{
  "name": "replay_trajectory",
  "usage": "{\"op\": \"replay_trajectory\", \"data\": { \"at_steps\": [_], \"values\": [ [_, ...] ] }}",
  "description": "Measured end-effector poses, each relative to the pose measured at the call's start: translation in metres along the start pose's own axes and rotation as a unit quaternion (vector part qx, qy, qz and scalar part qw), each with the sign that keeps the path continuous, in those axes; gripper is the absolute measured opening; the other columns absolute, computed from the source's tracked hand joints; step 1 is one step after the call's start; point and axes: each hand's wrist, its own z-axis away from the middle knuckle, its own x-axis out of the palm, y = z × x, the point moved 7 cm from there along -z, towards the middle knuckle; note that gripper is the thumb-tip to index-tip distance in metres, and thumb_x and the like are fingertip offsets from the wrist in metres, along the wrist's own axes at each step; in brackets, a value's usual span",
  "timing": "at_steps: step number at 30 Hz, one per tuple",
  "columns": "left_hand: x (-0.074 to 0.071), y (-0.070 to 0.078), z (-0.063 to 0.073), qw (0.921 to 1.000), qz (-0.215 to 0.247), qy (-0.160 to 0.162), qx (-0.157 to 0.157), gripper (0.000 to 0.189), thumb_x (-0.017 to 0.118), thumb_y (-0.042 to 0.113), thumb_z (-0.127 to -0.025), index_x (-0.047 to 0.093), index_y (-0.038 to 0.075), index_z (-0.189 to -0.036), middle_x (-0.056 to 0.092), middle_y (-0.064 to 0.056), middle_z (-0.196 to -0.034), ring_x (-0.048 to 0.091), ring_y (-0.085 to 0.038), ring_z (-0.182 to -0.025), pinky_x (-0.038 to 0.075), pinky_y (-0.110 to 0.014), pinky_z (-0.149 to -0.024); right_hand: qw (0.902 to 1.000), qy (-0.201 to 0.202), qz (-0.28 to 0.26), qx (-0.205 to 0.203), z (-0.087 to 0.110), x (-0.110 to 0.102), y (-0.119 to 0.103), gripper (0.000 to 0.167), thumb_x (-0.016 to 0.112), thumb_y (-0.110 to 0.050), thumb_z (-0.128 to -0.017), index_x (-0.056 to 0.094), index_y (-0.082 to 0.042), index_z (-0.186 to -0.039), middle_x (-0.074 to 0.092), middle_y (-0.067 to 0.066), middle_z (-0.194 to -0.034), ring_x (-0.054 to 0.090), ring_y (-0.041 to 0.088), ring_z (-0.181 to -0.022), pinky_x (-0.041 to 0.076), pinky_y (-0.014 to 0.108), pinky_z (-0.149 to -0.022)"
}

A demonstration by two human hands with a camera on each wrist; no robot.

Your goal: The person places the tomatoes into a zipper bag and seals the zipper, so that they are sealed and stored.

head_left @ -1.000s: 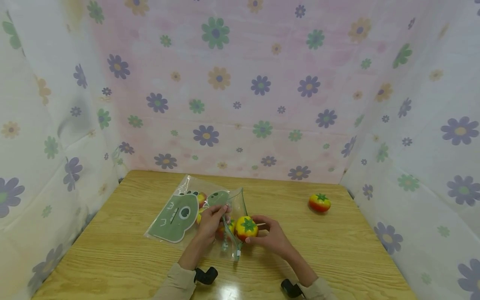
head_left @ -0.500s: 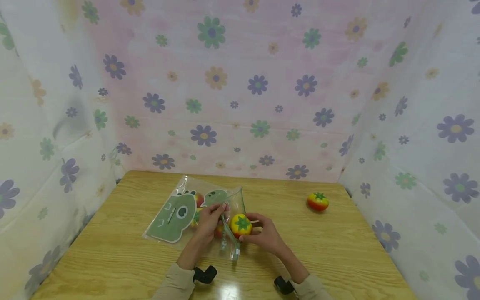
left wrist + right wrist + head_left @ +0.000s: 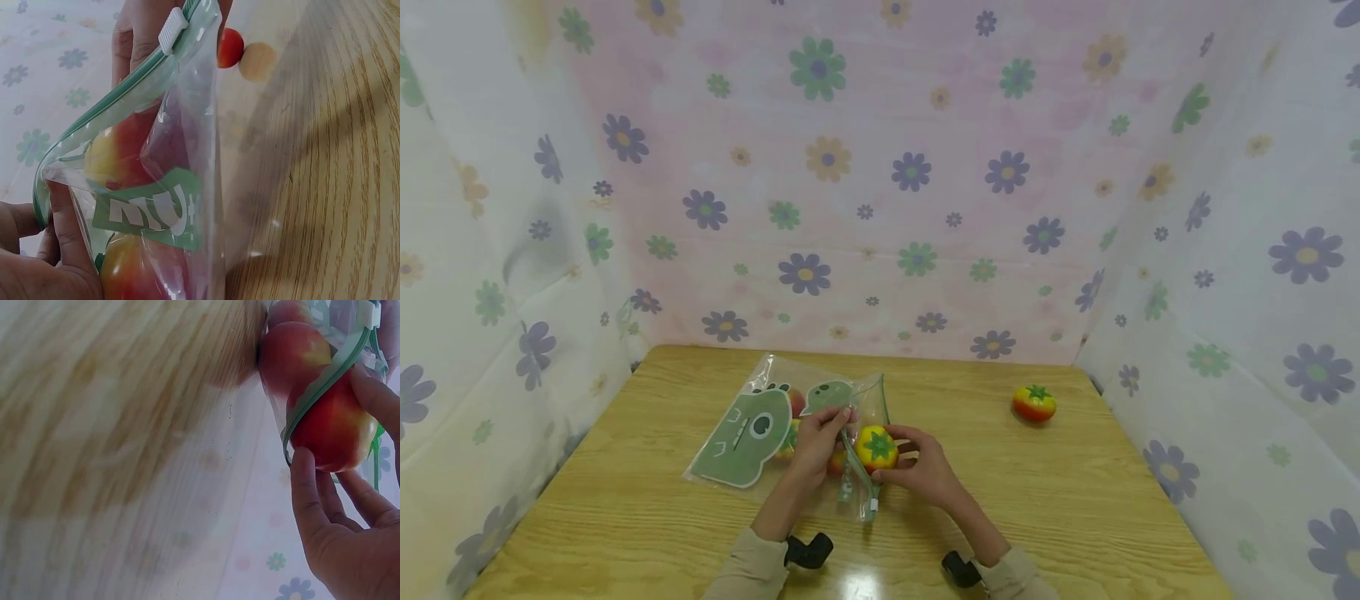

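Note:
My left hand (image 3: 815, 446) pinches the rim of a clear zip bag (image 3: 730, 454) with a green cartoon print, holding its mouth apart. My right hand (image 3: 925, 473) grips a red-and-yellow toy tomato (image 3: 877, 450) with a green star-shaped top, fingers and thumb round its sides. This tomato is partly inside the bag's mouth, behind the green zip edge (image 3: 322, 384) in the right wrist view. Several similar tomatoes lie inside the bag, one (image 3: 147, 265) low in the left wrist view. The print and my left hand hide parts of them.
Another toy tomato (image 3: 1034, 404) lies apart on the wooden table (image 3: 1000, 517), toward the back right. A white zip slider (image 3: 173, 30) sits on the bag's green edge. Flowered cloth (image 3: 865, 167) encloses the back and both sides.
My right hand has moved left with the toy tomato, bringing it further into the bag's mouth. My left hand keeps its hold on the bag. The head view has shifted slightly.

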Motion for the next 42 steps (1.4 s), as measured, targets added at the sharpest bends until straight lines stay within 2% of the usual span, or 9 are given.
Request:
{"op": "replay_trajectory", "data": {
  "at_steps": [7,15,24,34,42],
  "values": [
    [-0.003,0.000,-0.002,1.0000,0.004,0.000,-0.006,0.028,0.060,0.017,-0.105,0.068,-0.008,-0.115,0.069,-0.001,-0.092,0.062,-0.008,-0.074,0.051,-0.017,-0.062,0.9999,-0.008,0.000,-0.013,-0.003,0.004,-0.003,0.065,0.087,-0.013,-0.082,0.058,-0.002,-0.139,0.059,0.019,-0.135,0.063,0.039,-0.112,0.061,0.039,-0.086],
    [-0.003,0.003,-0.002,0.9999,0.015,-0.005,0.004,0.027,0.061,0.014,-0.103,0.068,-0.011,-0.112,0.070,0.000,-0.088,0.063,-0.007,-0.069,0.049,-0.017,-0.059,0.9998,-0.015,-0.009,0.001,-0.007,0.009,-0.005,0.065,0.086,-0.011,-0.082,0.058,-0.004,-0.140,0.057,0.019,-0.135,0.065,0.040,-0.113,0.062,0.035,-0.084],
    [-0.002,0.003,-0.001,0.9993,0.036,-0.001,0.010,0.027,0.060,0.011,-0.103,0.066,-0.013,-0.114,0.070,-0.001,-0.089,0.063,-0.006,-0.069,0.050,-0.016,-0.058,0.9998,-0.007,0.015,-0.013,-0.012,0.013,-0.011,0.060,0.085,-0.007,-0.082,0.062,-0.001,-0.136,0.060,0.023,-0.131,0.064,0.044,-0.111,0.063,0.035,-0.077],
    [-0.002,0.004,0.000,0.9994,0.029,-0.008,0.014,0.028,0.061,0.012,-0.103,0.066,-0.013,-0.116,0.071,-0.002,-0.090,0.062,-0.006,-0.068,0.049,-0.016,-0.056,0.9986,-0.006,0.019,-0.048,-0.015,0.018,-0.015,0.058,0.082,-0.004,-0.084,0.059,0.006,-0.136,0.059,0.025,-0.127,0.064,0.038,-0.104,0.063,0.031,-0.077],
    [-0.003,0.002,-0.003,0.9990,0.042,-0.009,0.008,0.027,0.061,0.011,-0.103,0.066,-0.013,-0.115,0.070,-0.001,-0.089,0.062,-0.007,-0.066,0.049,-0.016,-0.055,0.9990,-0.040,0.003,-0.017,-0.012,0.020,-0.014,0.061,0.078,-0.008,-0.090,0.052,0.004,-0.143,0.055,0.023,-0.134,0.061,0.040,-0.114,0.062,0.033,-0.083]
  ]
}}
